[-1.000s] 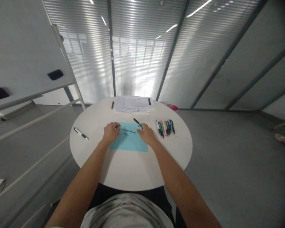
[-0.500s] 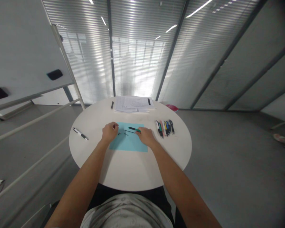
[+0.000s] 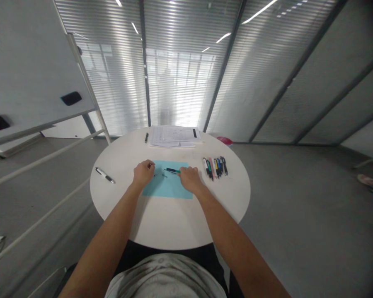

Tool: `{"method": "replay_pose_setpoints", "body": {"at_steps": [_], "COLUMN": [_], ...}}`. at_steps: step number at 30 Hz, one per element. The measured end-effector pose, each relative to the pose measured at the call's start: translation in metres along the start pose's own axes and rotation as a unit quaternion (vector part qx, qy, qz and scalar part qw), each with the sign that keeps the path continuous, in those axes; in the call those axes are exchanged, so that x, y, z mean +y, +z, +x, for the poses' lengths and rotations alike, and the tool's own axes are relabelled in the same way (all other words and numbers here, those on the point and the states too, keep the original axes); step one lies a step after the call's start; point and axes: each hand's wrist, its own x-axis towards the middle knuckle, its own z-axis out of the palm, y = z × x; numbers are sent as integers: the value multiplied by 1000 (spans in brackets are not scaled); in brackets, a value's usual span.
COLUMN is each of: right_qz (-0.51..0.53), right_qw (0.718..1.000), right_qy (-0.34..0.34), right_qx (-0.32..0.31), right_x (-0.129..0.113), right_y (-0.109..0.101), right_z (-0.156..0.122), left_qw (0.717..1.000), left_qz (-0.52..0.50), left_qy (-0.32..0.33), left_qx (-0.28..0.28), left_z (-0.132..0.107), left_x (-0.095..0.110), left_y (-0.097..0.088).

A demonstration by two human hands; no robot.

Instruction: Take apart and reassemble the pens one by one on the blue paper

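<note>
My right hand (image 3: 189, 178) is closed around one end of a green and black pen part (image 3: 173, 170), which points left over a light-blue sheet (image 3: 168, 190). A thin dark refill lies close along it; whether my fingers hold that too is unclear. At the sheet's left side my left hand (image 3: 144, 171) has its fingers pinched together, and what they hold, if anything, is too small to make out. Small dark pen pieces (image 3: 164, 176) lie on the sheet between my hands.
Several pens (image 3: 215, 167) lie in a row on the right of the round white table (image 3: 174, 223). A white and black pen (image 3: 105, 175) lies at the left. Papers (image 3: 174, 136) are stacked at the back beside a dark pen (image 3: 146, 137). A whiteboard stand (image 3: 83, 70) stands left.
The green and black pen part in my right hand has tilted and shifted slightly left, now lying along the thin refill. My left hand stays almost where it was.
</note>
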Motion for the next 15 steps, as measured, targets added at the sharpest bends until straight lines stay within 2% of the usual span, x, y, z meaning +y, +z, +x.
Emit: {"method": "replay_pose_setpoints", "body": {"at_steps": [6,15], "right_qz": [-7,23], "right_qw": [1000,999], "right_qy": [-12,8], "right_qx": [17,42], "right_x": [1,3], "right_y": [2,1], "right_z": [-2,-1], "left_qw": [1000,1000], "left_qz": [1,-16], "left_qy": [1,3], "left_qx": [-5,-1], "left_z": [0,0], "left_x": [0,-1], "left_y": [0,0]}}
